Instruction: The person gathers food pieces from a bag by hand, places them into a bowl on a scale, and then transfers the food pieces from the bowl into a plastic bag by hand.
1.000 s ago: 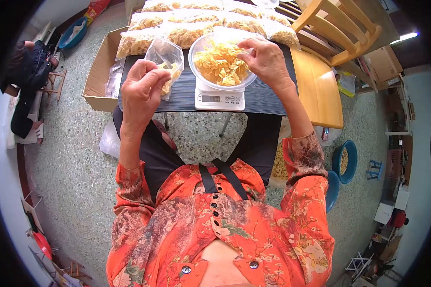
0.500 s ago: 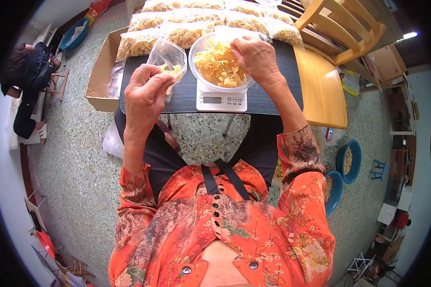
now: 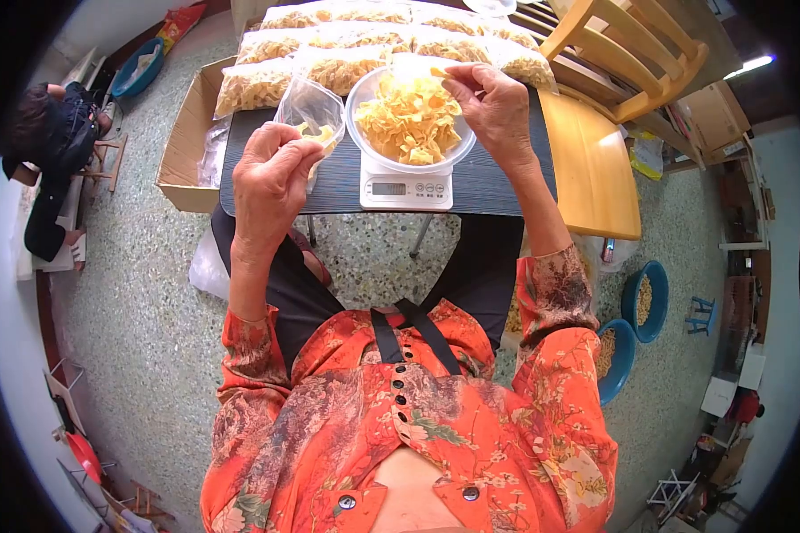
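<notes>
My left hand (image 3: 274,173) pinches the edge of a clear plastic bag (image 3: 309,99), which stands open with a few pale yellow pieces in it. To its right, a round translucent bowl (image 3: 353,124) heaped with thin, curled yellow dried flakes (image 3: 409,120) rests on a white kitchen scale (image 3: 406,188). The scale's display digits are too small to read. Above the bowl's right rim, my right hand (image 3: 491,111) has its fingers closed on a small yellow flake (image 3: 439,72).
Filled clear bags (image 3: 342,67) are lined up at the back of the dark table (image 3: 329,191). A cardboard box (image 3: 182,142) stands left, a wooden chair (image 3: 596,169) right. Blue basins (image 3: 646,302) sit on the floor. Another person (image 3: 49,151) sits far left.
My right hand has risen from the flakes and shifted right, to the bowl's rim, with a flake between its fingers. My left hand stays almost still with the bag.
</notes>
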### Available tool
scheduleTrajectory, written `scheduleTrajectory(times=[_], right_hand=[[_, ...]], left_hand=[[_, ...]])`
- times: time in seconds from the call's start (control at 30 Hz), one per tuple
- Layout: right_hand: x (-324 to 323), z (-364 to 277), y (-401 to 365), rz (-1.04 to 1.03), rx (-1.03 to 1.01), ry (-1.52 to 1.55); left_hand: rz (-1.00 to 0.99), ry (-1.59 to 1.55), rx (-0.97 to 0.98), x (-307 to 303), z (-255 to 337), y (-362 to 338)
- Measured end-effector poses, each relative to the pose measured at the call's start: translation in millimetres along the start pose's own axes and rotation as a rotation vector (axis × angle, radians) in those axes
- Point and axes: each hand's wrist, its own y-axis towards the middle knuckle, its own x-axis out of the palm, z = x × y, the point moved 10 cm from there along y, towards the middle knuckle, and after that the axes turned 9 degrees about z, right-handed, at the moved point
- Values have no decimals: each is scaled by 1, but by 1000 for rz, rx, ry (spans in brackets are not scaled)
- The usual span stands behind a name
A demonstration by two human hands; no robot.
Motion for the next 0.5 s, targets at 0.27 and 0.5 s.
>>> scheduleTrajectory(times=[0.27,0.5], right_hand=[[3,27,-5,42,492,579],[36,3,-34,47,976,1132]], left_hand=[[4,-1,22,-2,3,-1],[18,-33,-12,4,4,-2]])
